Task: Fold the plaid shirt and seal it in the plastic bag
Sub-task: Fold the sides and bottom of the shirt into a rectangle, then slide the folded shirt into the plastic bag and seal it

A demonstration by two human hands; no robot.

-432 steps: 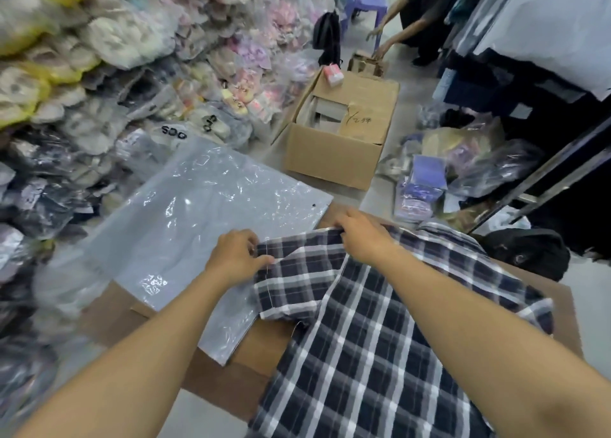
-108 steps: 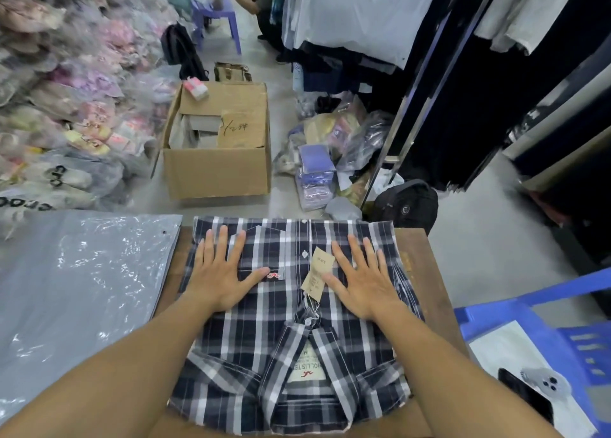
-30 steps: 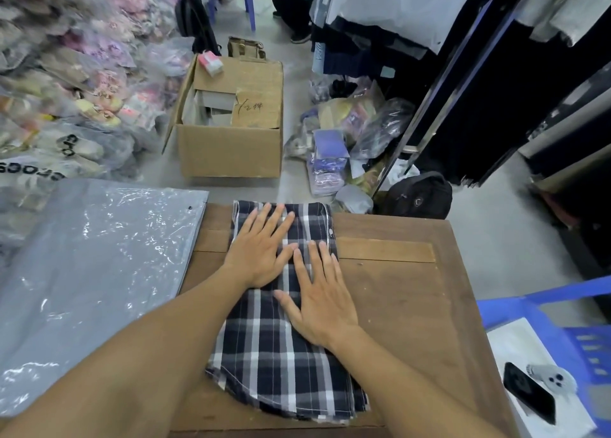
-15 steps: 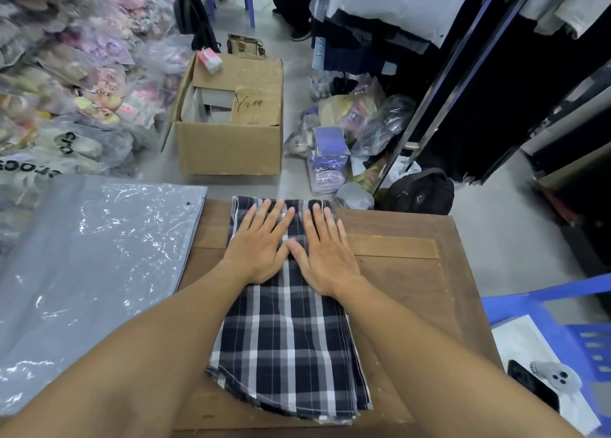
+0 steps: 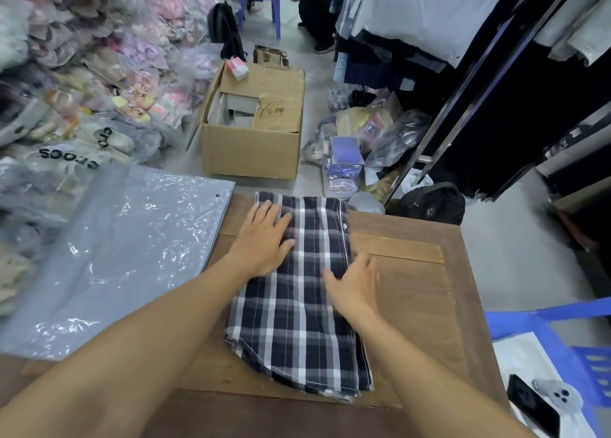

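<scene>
The dark blue and white plaid shirt [image 5: 297,312] lies folded into a long narrow strip down the middle of the brown wooden table [image 5: 416,292]. My left hand [image 5: 264,242] rests flat on the strip's far left part, fingers spread. Over the strip's right edge, near the middle, my right hand [image 5: 353,289] is blurred, with its fingers apart and touching the cloth. A stack of clear grey plastic bags [image 5: 125,252] lies flat to the left of the shirt, overhanging the table's left side.
An open cardboard box [image 5: 254,146] stands on the floor beyond the table. Heaps of bagged goods [image 5: 82,74] fill the left. Hanging clothes and a rack [image 5: 463,57] are at the right. A blue plastic chair [image 5: 562,355] with a phone stands at the right front. A person crouches far behind.
My right hand has slid back from the far end of the strip to its right edge near the middle. My left hand has stayed pressed on the far left part.
</scene>
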